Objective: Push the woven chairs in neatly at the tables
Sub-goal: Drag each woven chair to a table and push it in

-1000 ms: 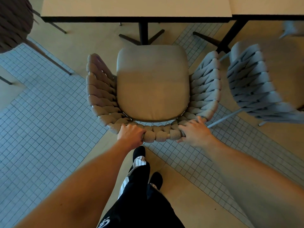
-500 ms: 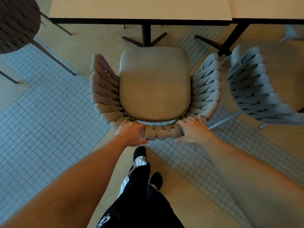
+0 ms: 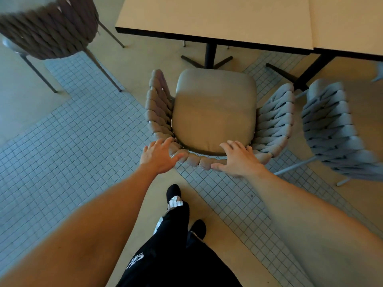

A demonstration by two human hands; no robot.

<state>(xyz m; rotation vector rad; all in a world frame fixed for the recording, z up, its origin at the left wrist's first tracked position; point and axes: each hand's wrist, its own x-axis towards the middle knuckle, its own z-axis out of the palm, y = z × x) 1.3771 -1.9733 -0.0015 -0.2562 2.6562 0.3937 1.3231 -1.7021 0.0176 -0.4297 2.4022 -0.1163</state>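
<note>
A woven chair with a beige seat cushion stands in front of me, its seat facing a pale table on a black pedestal. The cushion's front edge sits just short of the table edge. My left hand lies at the left part of the chair's woven back rim with its fingers spread and straight. My right hand lies flat over the right part of the rim, fingers extended. Neither hand grips the rim.
A second grey woven chair stands close on the right, by another table. A darker woven chair on thin legs stands at the top left. My legs and dark shoes are below on the tiled floor.
Both hands have let go of the chair's back rim and spread their fingers. The view has tilted up and back, showing more of the table top.
</note>
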